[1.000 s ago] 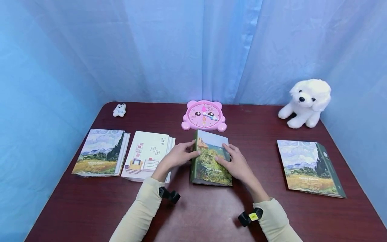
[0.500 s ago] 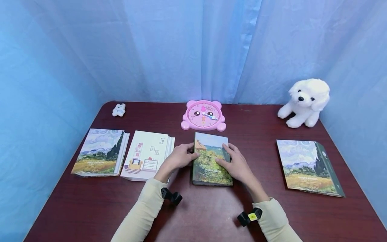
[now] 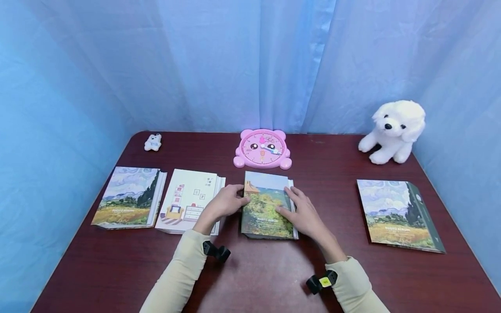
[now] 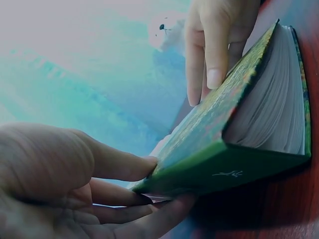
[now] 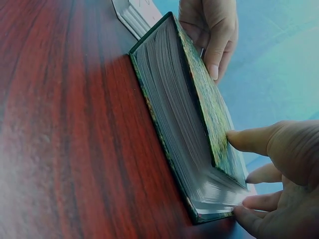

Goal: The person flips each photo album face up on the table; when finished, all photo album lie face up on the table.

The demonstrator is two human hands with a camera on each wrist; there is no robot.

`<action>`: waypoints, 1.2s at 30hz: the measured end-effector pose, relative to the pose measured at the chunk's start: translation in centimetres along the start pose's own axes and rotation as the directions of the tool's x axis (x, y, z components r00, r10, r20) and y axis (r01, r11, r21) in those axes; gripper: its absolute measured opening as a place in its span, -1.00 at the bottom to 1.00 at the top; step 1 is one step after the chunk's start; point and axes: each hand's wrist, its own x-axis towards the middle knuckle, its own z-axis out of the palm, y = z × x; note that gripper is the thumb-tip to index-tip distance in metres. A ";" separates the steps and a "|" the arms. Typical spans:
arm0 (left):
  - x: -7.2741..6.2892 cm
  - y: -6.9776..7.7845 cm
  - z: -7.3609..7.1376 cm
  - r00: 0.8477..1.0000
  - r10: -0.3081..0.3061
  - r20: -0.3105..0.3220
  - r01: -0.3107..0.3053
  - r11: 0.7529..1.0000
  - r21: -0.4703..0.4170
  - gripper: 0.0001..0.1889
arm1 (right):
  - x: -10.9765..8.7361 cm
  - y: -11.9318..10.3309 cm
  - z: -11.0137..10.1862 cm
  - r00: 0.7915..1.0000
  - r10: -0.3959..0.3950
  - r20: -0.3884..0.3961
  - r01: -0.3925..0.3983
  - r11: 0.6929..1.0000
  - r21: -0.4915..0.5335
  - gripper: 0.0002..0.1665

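A photo album (image 3: 266, 208) with a garden-and-sea painting on its cover lies on the table between both hands. The left hand (image 3: 226, 202) holds its green spine edge, thumb on the cover's border and fingers along the spine (image 4: 234, 172). From the other side, the right hand (image 3: 301, 213) has its thumb on the cover and fingertips at the page edge. In the right wrist view the white pages (image 5: 174, 114) show between the covers, and the cover leans over toward the spine side.
Left of the album lie a white album (image 3: 189, 198) with a room drawing and a landscape album (image 3: 127, 198). Another landscape album (image 3: 395, 215) lies at right. Behind are a pink clock (image 3: 263, 148), a white plush dog (image 3: 393, 130) and a small bear figure (image 3: 153, 142).
The album's cover has shifted left with both hands. Its green spine faced up at the left side before; now the white page edges show on the right instead.
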 end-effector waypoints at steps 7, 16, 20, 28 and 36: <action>-0.2 0.1 -0.3 1.000 0.006 -0.022 -0.004 0.997 0.080 -0.54 | -0.1 0.1 0.1 1.000 0.006 -0.008 -0.006 1.000 0.013 -0.14; -0.4 0.5 -0.2 0.992 0.038 -0.121 -0.023 0.992 0.127 -0.72 | -0.3 0.6 -0.2 0.998 -0.028 -0.052 0.032 0.997 0.070 -0.18; -0.6 1.0 0.3 0.969 0.089 -0.232 -0.047 0.982 0.183 -0.59 | -0.3 1.0 -0.6 0.995 -0.051 -0.081 0.058 0.994 0.088 -0.20; -0.8 2.6 2.3 0.887 0.241 -0.394 -0.118 0.943 0.311 -0.40 | -1.0 2.9 -2.8 0.991 -0.029 -0.132 0.037 0.998 0.056 -0.23; -0.1 4.7 4.5 0.892 0.331 -0.308 -0.241 0.924 0.296 -0.43 | -2.4 5.9 -6.5 0.978 0.000 -0.207 0.002 1.000 0.007 -0.23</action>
